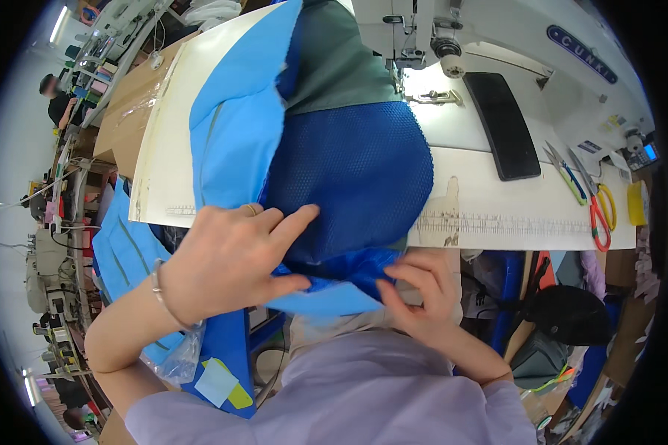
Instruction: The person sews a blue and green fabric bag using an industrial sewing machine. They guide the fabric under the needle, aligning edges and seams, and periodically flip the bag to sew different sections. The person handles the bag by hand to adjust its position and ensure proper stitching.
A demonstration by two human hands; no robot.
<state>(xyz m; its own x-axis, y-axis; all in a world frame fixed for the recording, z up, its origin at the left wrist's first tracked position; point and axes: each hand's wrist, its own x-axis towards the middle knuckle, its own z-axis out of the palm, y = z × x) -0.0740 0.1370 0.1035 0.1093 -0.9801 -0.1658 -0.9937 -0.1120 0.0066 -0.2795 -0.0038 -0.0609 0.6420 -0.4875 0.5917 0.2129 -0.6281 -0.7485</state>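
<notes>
Lavender shirt (334, 378) nearest the camera, we seem to be arranging the blue mesh piece (349, 163), draped over the near edge of the surface (505, 199); the next move, we judge, calls for neatly matched edges. Our left hand (230, 252) lies palm-down, fingers apart; our right hand (427, 289) curls beside the fold (whether it pinches cloth, we cannot tell).

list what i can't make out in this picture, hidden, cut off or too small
- Sewing machine: top cut off by the head view's upper edge.
- Blue mesh cloth: underside hidden by its own upper face, head view.
- Left hand: palm hidden by its back, head view.
- Small screen: too small to read, head view.
</notes>
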